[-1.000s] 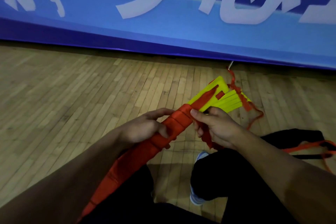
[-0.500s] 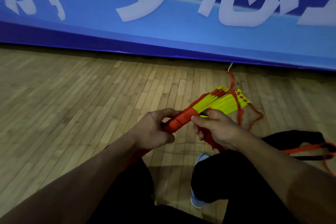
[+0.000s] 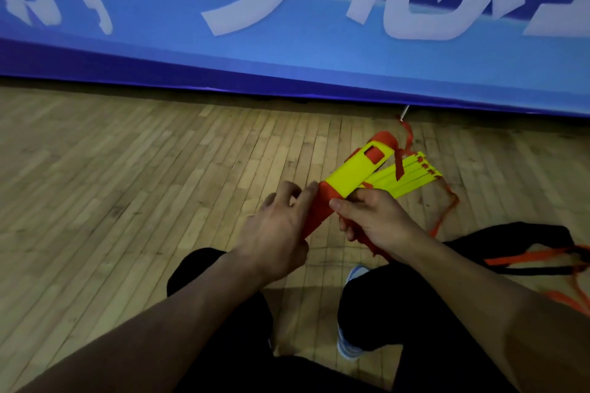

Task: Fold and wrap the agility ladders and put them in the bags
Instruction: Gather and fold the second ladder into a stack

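Right hand (image 3: pixel 376 220) pinches the yellow rungs (image 3: pixel 357 174); left hand (image 3: pixel 281 233), fingers seemingly loose, should wind the orange strap (image 3: pixel 319 214) tightly just beyond them.

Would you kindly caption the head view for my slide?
Both hands, left hand and right hand, gather a yellow-and-orange agility ladder over a wooden floor.

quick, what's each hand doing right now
Left hand: fingers straight, touching the orange strap.
Right hand: gripping the folded ladder's yellow rungs.
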A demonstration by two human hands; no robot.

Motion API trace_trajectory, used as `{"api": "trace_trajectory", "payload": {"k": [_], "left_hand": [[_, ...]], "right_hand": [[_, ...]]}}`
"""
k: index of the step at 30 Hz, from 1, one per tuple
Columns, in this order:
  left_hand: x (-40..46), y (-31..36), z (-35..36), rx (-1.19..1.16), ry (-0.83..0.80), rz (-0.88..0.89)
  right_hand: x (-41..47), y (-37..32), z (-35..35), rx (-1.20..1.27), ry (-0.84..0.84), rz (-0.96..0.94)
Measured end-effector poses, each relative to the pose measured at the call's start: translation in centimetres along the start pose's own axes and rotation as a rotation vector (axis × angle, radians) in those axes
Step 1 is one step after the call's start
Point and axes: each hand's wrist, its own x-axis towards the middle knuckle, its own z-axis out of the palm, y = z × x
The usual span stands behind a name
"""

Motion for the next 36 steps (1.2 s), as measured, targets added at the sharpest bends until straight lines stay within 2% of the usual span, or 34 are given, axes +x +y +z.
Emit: {"api": "trace_trajectory", "payload": {"k": [2,4,7,9,11,12,14,16,18,21,25,27,28,30,32,33,34,36], "left_hand": [[0.2,-0.9,-0.4,-0.176,0.021,-0.041],[0.5,-1.2,-1.0,-0.45,0.005,-0.122],[0.8,-1.4,-2.1,-0.82,-0.189,-0.215],[0.8,-1.7,-2.8,-0.885,-0.284,-0.248],[1.0,-1.4,-3.1,-0.775,-0.346,-0.252],[1.1,-1.1,-3.0,-0.634,-0.35,-0.226],[1.1,-0.3,-2.2,-0.269,-0.285,-0.142],[1.0,-0.1,-1.3,-0.118,-0.158,-0.093],[1.1,-0.7,-1.4,-0.23,-0.1,-0.09],[1.4,-1.5,-2.7,-0.412,-0.154,-0.118],[1.0,-1.6,-3.7,-0.856,-0.321,-0.16],[0.8,-1.7,-3.9,-0.917,-0.393,-0.187],[0.8,-1.5,-3.8,-0.86,-0.429,-0.198],[0.9,-1.0,-3.6,-0.516,-0.462,-0.203],[0.7,-0.2,-3.1,-0.191,-0.367,-0.192],[0.6,0.0,-2.9,-0.1,-0.289,-0.173],[0.5,0.2,-2.8,-0.049,-0.223,-0.154],[0.5,-0.1,-2.9,-0.139,-0.162,-0.179]], "right_hand": [[0.0,0.0,-0.5,0.006,-0.037,0.013],[0.0,0.1,-0.9,-0.019,-0.038,0.019],[0.0,0.2,-1.0,0.078,-0.072,0.045],[0.0,0.1,-0.6,0.179,-0.083,0.074],[0.1,0.2,-0.2,0.198,-0.048,0.062],[0.2,0.3,0.1,0.162,-0.021,0.041],[0.3,0.5,0.4,0.044,0.038,-0.001],[0.4,0.3,0.5,-0.066,0.082,-0.033],[0.3,-0.2,0.2,-0.165,0.098,-0.074],[0.2,-0.7,-0.4,-0.195,0.041,-0.095],[0.0,-1.2,-0.3,0.073,-0.106,0.02],[-0.2,-1.3,0.2,0.218,-0.109,0.056],[-0.2,-1.2,0.5,0.214,-0.085,0.05],[0.0,-1.1,1.2,0.115,-0.023,0.008],[0.3,-1.0,1.6,0.017,0.015,-0.03],[0.4,-1.0,1.6,-0.006,0.015,-0.04],[0.4,-1.1,1.4,-0.02,0.008,-0.046],[0.4,-1.3,0.7,-0.047,-0.022,-0.052]]}}
